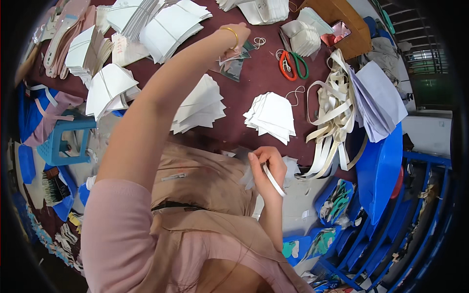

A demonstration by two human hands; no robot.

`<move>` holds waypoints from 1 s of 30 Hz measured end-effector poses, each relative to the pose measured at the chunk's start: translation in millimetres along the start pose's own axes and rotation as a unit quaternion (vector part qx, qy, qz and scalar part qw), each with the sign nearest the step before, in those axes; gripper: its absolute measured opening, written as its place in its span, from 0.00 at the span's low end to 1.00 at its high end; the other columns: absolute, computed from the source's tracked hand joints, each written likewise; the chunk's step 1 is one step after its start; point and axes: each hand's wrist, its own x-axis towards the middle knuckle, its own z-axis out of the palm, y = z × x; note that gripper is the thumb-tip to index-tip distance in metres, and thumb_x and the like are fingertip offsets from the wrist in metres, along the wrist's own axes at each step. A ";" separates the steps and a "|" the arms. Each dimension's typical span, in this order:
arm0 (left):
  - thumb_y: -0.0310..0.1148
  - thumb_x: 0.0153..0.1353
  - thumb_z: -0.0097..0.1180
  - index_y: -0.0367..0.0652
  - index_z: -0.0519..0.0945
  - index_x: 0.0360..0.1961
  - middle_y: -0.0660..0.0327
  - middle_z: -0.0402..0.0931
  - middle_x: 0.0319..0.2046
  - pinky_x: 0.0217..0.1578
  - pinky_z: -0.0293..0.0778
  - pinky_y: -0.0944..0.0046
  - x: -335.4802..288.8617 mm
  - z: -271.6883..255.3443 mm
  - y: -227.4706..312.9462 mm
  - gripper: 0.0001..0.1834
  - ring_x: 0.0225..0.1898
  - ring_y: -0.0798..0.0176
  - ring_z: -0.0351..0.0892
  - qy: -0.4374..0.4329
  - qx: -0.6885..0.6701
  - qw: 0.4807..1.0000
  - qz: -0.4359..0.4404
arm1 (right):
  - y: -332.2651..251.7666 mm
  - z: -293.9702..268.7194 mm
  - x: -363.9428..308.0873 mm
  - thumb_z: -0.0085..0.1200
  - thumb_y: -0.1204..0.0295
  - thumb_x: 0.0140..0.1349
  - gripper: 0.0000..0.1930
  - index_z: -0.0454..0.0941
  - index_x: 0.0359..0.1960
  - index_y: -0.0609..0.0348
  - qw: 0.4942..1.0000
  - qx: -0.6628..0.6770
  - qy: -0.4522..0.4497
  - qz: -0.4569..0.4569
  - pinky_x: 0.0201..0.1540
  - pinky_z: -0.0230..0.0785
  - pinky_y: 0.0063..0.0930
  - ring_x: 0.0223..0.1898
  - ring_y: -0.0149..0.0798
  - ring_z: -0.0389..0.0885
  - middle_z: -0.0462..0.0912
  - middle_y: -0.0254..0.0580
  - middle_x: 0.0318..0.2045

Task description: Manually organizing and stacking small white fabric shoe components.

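While the left hand stretches out over the dark maroon table, its fingers sit on a small clear plastic packet, tho whether they grip it or just press, can't tell; a gold bangle rings that wrist; the right hand is nr the body, fingers pinched on a flat white strip plus a wisp of thin white sheet; fanned stacks of stiff white cut pieces lie btwn the hands; red- and green-handled scissors sit further right; limp cream straps hang over the table edge beside a pale lilac fabric pile.
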 end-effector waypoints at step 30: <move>0.29 0.55 0.60 0.32 0.78 0.41 0.61 0.79 0.37 0.38 0.73 0.71 -199.6 -6.6 82.1 0.14 0.37 0.73 0.77 0.057 -0.781 0.619 -0.062 | -30.3 0.5 53.5 0.61 0.79 0.51 0.08 0.75 0.32 0.63 0.997 0.038 -0.016 -0.067 0.40 0.71 0.28 0.37 0.40 0.80 0.80 0.48 0.37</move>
